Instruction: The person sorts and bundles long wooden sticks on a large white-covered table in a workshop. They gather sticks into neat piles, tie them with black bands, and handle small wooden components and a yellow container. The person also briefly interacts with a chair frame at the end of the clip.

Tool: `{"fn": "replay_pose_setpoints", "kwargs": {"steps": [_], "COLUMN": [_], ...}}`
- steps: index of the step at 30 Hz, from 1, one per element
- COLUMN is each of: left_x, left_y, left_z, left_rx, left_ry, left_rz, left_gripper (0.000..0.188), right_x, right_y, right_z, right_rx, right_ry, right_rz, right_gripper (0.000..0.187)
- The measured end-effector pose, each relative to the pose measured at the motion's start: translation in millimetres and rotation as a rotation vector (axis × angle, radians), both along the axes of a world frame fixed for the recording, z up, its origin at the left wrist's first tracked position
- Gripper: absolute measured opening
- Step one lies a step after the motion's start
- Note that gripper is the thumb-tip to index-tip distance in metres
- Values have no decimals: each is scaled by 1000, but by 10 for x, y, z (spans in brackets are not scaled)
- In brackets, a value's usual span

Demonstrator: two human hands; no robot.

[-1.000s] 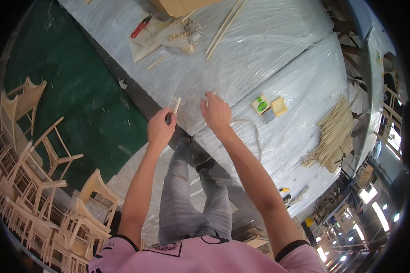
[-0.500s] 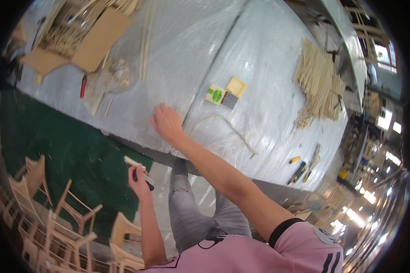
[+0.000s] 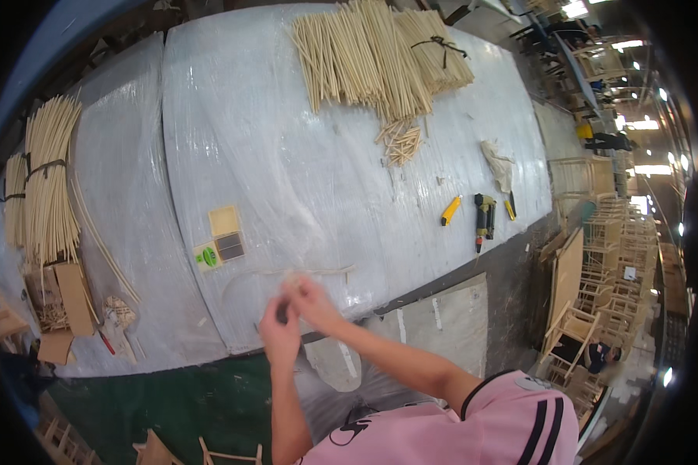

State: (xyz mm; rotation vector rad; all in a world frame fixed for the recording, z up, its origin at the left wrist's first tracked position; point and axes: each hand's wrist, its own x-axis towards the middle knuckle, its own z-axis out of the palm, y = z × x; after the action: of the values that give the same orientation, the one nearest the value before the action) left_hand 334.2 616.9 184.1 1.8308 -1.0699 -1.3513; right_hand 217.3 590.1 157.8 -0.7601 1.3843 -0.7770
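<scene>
Clock key: hours are read from the two hands, with 12 at the far side of the worktable.
Left hand (image 3: 281, 332): raised at the worktable's near edge, fingers curled around a small dark object (image 3: 283, 313), mostly hidden by the grip.
Right hand (image 3: 312, 302): fingertips bunched narrow and overlapping the left hand in view, at its 1 o'clock. Motion blur covers them; whether they hold anything, I cannot tell.
Thin pale strip (image 3: 329, 271): curved, lying just beyond the hands, from 11 to 1 o'clock.
Worktable (image 3: 248, 147): wide, covered in clear plastic film.
Small open box (image 3: 208, 255): between 10 and 11 o'clock, green label, dark grey blocks, yellow tray (image 3: 224, 220) beside it.
Loose wooden sticks (image 3: 349, 58): heaped toward 12, near a tied bundle (image 3: 434, 54); short wooden pegs (image 3: 402, 144) lie at 1.
Tools: at 2 o'clock, a yellow utility knife (image 3: 450, 211), then a dark power tool (image 3: 485, 215) with an orange tip.
Cardboard box (image 3: 73, 298): at 9 o'clock, flaps open; a second tied bundle of sticks (image 3: 52, 186) lies at 10.
Wooden chair frames (image 3: 609, 256): crowded at 3 o'clock, past the worktable.
</scene>
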Motion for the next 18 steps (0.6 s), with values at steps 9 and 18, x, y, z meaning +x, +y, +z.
{"fn": "replay_pose_setpoints", "kwargs": {"steps": [9,18], "left_x": [-1680,-300], "left_y": [-565,-100], "left_z": [-102,-758], "left_rx": [84,254], "left_ry": [160,-473], "left_rz": [-69,134], "left_gripper": [29,26], "right_x": [-3984,-4491], "right_y": [-2375,-2950], "right_z": [-1846,-1767], "right_rx": [-83,-357], "right_ry": [747,1147], "right_rz": [-522,-267], "right_gripper": [27,44]}}
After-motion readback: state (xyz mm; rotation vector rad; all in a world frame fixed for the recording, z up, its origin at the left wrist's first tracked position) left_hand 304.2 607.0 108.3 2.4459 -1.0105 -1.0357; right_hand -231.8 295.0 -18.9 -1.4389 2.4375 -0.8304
